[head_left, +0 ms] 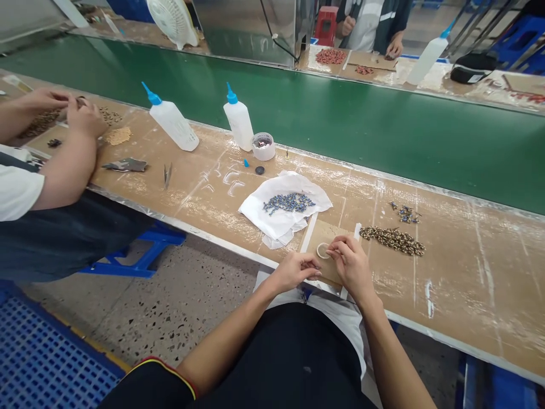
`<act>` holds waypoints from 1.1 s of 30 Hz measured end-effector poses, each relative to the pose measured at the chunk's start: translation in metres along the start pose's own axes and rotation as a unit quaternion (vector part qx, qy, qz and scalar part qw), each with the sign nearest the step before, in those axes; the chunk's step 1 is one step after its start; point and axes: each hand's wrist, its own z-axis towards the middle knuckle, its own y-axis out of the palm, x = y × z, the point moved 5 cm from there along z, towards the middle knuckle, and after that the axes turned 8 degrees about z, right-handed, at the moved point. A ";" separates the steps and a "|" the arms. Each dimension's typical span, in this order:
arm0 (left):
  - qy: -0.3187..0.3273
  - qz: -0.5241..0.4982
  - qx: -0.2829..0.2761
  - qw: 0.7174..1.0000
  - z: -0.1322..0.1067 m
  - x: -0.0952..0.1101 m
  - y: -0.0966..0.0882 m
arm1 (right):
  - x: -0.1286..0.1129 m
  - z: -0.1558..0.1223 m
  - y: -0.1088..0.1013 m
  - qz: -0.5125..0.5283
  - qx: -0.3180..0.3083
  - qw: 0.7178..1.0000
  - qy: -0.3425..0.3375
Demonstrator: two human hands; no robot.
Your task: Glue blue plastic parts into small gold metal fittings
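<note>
Both hands meet over a small tan board [330, 233] at the table's near edge. My left hand [296, 270] is closed in a pinch; what sits at its fingertips is too small to make out. My right hand [351, 264] is also pinched, its fingertips beside a small white ring [322, 250] that lies on the board, and I cannot tell what they hold. Right of the board lies a pile of small brass-coloured pieces [394, 240], with several blue-tipped pieces [407, 214] behind it. Many small blue pieces [289, 203] rest on a white cloth [276, 230] to the left.
Two white squeeze bottles [174, 126] with blue nozzles stand behind, near a tape roll [263, 146] holding small bits. Tweezers [167, 175] lie farther left, near a co-worker's arm [76, 153]. A green conveyor belt [340, 116] runs behind the table. Another person [370, 25] works across it.
</note>
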 end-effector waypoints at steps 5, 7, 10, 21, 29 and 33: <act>-0.003 0.009 0.012 1.000 0.001 0.000 0.002 | 0.006 -0.006 0.000 0.068 0.060 0.995 0.032; -0.004 0.014 0.014 1.000 0.001 -0.001 0.003 | 0.010 -0.017 -0.005 0.098 0.119 0.987 0.051; -0.003 0.025 0.010 1.000 0.002 -0.003 0.004 | 0.015 -0.036 -0.010 0.143 0.187 0.969 0.081; 0.007 0.076 0.003 0.997 0.003 -0.003 0.003 | 0.025 -0.057 0.009 0.213 0.171 0.955 0.119; 0.009 0.083 0.004 0.997 0.002 0.001 0.003 | 0.028 -0.061 0.013 0.206 0.143 0.961 0.117; 0.009 0.078 0.004 0.997 0.001 0.001 0.003 | 0.029 -0.062 0.014 0.194 0.147 0.964 0.108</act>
